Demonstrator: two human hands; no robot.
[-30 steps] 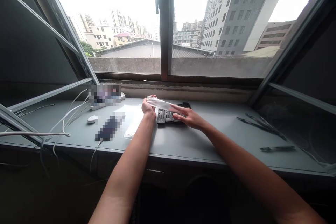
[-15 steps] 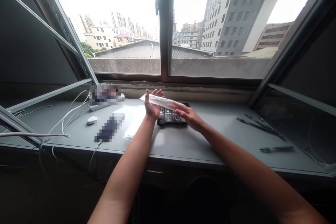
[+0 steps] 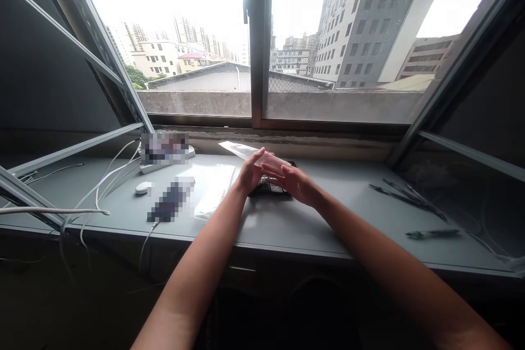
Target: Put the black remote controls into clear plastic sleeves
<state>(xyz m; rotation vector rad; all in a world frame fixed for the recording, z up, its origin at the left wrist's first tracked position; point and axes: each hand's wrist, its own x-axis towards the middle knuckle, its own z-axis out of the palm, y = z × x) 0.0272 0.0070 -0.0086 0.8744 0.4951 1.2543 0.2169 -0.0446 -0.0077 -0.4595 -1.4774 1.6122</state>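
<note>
A clear, thin plastic bag (image 3: pixel 240 149) is held up above the desk, tilted, with its pointed end toward the upper left. My left hand (image 3: pixel 249 174) grips it from the left, the thumb lying over the film. From the right, my right hand (image 3: pixel 297 181) has hold of the bag's other end, its fingers stretched toward my left hand. Below my hands, several black remote controls (image 3: pixel 274 195) lie side by side on the desk, mostly covered by my hands. More flat clear plastic bags (image 3: pixel 213 194) rest left of my left forearm.
The grey desk (image 3: pixel 340 219) runs beneath the window. At left are a blurred phone-like object (image 3: pixel 170 203) on a cable, a white mouse-like object (image 3: pixel 143 188) and a white power strip (image 3: pixel 168 166) with cables. Dark pens (image 3: pixel 404 195) and another pen (image 3: pixel 432 233) lie at right.
My left hand has slid right along the bag and closed over it, coming close to my right hand. The remote controls are now more hidden. The right hand has hardly moved.
</note>
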